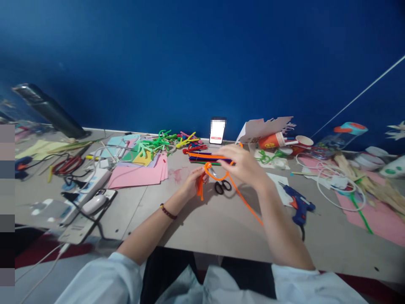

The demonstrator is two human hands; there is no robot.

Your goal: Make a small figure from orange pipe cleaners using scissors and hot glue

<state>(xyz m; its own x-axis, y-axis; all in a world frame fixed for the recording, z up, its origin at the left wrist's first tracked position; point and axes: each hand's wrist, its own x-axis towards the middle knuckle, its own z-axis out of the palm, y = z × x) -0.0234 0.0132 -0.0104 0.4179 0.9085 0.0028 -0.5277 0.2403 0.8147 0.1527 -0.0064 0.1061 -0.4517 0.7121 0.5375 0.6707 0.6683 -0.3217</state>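
Note:
My left hand [193, 182] is closed around a folded bunch of orange pipe cleaners [200, 190], with short ends hanging below the fingers. From its fingertips an orange strand curls into a loop and runs across to my right hand [242, 165]. The right fingers are bent around part of this strand, their exact grip partly hidden. Another length trails down under the right forearm. Black-handled scissors [223, 187] lie on the table between the hands, blades partly behind the loop. Just beyond lies a bundle of dark and coloured pipe cleaners [202, 160].
A lit phone [217, 131] stands against the blue wall. Left are pink paper sheets [137, 174], green pipe cleaners [155, 145], a power strip [85, 192] and a dark bottle [52, 112]. A blue glue gun [300, 203], white cable and paper cups [272, 140] lie right.

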